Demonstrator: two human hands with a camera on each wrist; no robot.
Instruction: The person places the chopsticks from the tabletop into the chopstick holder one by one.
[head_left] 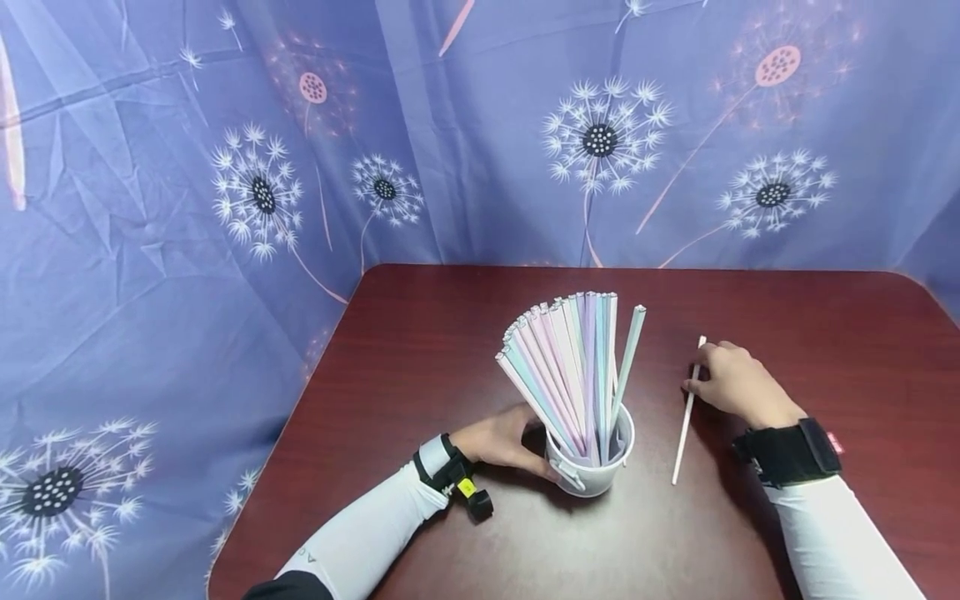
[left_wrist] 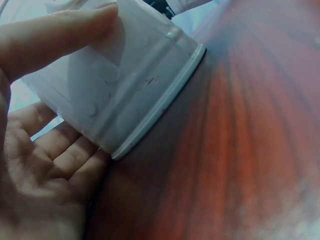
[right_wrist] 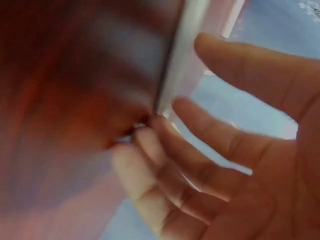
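Note:
A small white bucket stands on the table, packed with a fanned bunch of pastel straws in pink, lilac, blue-green and white. My left hand grips the bucket from its left side. In the left wrist view, the thumb lies across the bucket wall and the fingers reach round behind it. To the right of the bucket, a single white straw lies on the table. My right hand is at that straw's far part, fingertips right at it, with thumb and forefinger apart in the right wrist view.
The dark red-brown table has rounded far corners. Behind it and along its left side hangs a blue cloth printed with dandelions. A black wrist strap with a small camera sits by the left hand, close over the table.

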